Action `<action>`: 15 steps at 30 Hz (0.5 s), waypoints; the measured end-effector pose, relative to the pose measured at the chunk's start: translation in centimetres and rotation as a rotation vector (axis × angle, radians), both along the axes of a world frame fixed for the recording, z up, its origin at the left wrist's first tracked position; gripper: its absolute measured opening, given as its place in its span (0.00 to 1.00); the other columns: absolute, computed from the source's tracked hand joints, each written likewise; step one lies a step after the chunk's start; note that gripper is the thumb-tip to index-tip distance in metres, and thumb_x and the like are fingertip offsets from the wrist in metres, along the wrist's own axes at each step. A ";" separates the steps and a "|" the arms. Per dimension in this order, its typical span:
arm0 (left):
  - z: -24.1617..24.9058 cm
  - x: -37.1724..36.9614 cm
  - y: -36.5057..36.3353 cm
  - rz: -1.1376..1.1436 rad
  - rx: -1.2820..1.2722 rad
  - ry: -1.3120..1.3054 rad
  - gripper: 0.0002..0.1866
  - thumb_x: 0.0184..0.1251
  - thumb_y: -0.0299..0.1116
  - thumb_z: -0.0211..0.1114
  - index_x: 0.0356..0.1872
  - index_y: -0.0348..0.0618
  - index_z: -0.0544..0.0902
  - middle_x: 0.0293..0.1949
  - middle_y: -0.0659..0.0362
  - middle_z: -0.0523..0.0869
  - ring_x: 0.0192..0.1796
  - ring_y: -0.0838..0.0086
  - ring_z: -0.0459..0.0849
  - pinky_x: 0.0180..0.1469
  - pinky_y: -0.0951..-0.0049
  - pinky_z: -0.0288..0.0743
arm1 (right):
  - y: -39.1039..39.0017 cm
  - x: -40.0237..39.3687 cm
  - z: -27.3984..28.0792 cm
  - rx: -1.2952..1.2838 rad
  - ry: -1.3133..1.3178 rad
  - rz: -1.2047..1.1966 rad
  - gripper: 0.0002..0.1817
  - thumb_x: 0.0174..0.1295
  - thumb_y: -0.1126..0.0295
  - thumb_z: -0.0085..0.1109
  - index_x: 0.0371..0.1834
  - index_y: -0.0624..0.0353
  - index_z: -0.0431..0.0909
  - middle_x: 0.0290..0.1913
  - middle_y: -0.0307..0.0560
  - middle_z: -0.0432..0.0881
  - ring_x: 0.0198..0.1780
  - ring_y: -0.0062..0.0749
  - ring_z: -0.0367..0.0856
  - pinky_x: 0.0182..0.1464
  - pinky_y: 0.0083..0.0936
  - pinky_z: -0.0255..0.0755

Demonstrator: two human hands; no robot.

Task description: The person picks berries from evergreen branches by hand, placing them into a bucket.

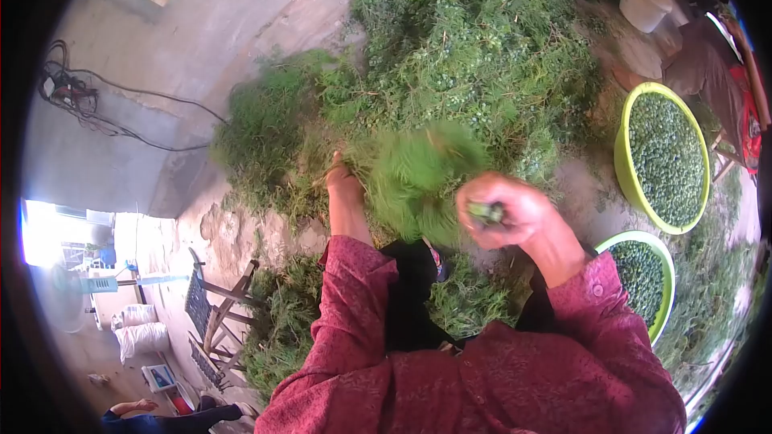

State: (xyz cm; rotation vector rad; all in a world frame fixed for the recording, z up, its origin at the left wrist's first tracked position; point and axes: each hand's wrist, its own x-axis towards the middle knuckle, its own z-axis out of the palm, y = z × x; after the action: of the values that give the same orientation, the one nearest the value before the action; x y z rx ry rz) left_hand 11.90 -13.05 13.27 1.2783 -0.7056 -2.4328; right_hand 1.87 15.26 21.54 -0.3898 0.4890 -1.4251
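My left hand [344, 178] is closed round the base of a feathery green sprig [418, 181], whose leafy part is smeared by motion. The sprig fans out toward my right hand [511, 210], which is curled into a fist. Small green pods [486, 211] show at the opening of that fist; their exact kind is hard to make out. Just beyond both hands lies a large heap of the same leafy plants [474, 56], dotted with small round green pods.
On the right stand a yellow-green tub [623, 169] and a paler green tub [666, 273], both filled with small green pods. A white bucket [643, 2] is at the upper right. Wooden-framed stools [225, 305], a fan [68, 301] and another person's legs [205, 416] are at left.
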 end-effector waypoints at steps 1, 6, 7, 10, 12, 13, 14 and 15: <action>0.1 0.5 -0.7 0.015 0.005 0.004 0.22 0.66 0.44 0.48 0.52 0.38 0.71 0.52 0.51 0.75 0.51 0.59 0.75 0.55 0.56 0.67 | 0.4 -0.3 0.1 0.002 0.006 0.010 0.13 0.53 0.64 0.50 0.23 0.65 0.74 0.15 0.41 0.71 0.13 0.21 0.68 0.10 0.14 0.58; 0.2 1.1 -1.0 0.038 -0.003 -0.030 0.21 0.66 0.44 0.48 0.53 0.38 0.70 0.52 0.51 0.75 0.51 0.59 0.75 0.55 0.56 0.67 | -0.2 -1.6 0.2 0.120 -0.092 -0.336 0.11 0.55 0.67 0.49 0.32 0.66 0.72 0.25 0.49 0.75 0.16 0.24 0.70 0.09 0.10 0.57; 0.2 1.0 -0.6 0.039 -0.006 -0.021 0.21 0.66 0.44 0.48 0.53 0.38 0.70 0.52 0.51 0.75 0.51 0.59 0.75 0.55 0.56 0.67 | -0.5 -2.5 0.5 0.073 -0.108 -0.339 0.11 0.56 0.68 0.49 0.38 0.64 0.70 0.32 0.54 0.77 0.18 0.26 0.72 0.10 0.09 0.58; 0.5 -1.0 -1.2 0.039 0.002 -0.009 0.21 0.66 0.44 0.48 0.53 0.38 0.70 0.52 0.51 0.75 0.52 0.59 0.75 0.55 0.55 0.67 | -0.7 -3.9 0.5 0.133 0.009 -0.683 0.08 0.61 0.68 0.50 0.38 0.61 0.71 0.34 0.52 0.77 0.18 0.24 0.71 0.11 0.08 0.58; 0.5 -2.3 -1.6 0.035 0.006 -0.007 0.21 0.66 0.43 0.48 0.53 0.39 0.70 0.52 0.51 0.75 0.52 0.59 0.75 0.55 0.55 0.67 | -0.4 -5.1 -0.4 0.094 0.060 -0.763 0.07 0.61 0.69 0.50 0.36 0.61 0.72 0.32 0.50 0.77 0.18 0.22 0.71 0.11 0.09 0.57; -0.3 -0.1 0.4 0.029 0.007 -0.010 0.21 0.66 0.43 0.48 0.53 0.39 0.70 0.52 0.51 0.75 0.52 0.59 0.75 0.55 0.55 0.67 | -0.2 -5.4 -0.7 0.058 0.105 -0.838 0.06 0.60 0.69 0.51 0.34 0.60 0.73 0.31 0.48 0.77 0.18 0.21 0.71 0.12 0.09 0.56; -1.1 2.2 2.4 0.021 0.008 -0.016 0.21 0.66 0.43 0.48 0.53 0.39 0.70 0.52 0.51 0.75 0.52 0.59 0.75 0.55 0.55 0.67 | -0.3 -5.3 0.1 0.059 0.102 -0.877 0.06 0.60 0.71 0.52 0.34 0.61 0.75 0.27 0.45 0.77 0.17 0.17 0.69 0.13 0.10 0.54; -1.0 1.0 1.8 0.015 0.011 -0.023 0.21 0.66 0.43 0.48 0.53 0.39 0.70 0.52 0.51 0.75 0.52 0.59 0.75 0.55 0.55 0.66 | -0.5 -5.0 0.5 0.061 0.097 -0.889 0.06 0.60 0.71 0.52 0.34 0.61 0.75 0.27 0.45 0.77 0.17 0.17 0.69 0.13 0.10 0.54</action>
State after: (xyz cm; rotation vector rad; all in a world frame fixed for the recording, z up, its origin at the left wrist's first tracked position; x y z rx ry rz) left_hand 12.88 -11.22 12.26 1.3125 -0.6878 -2.4173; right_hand -3.16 14.76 22.05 -0.1878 0.8422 -2.2436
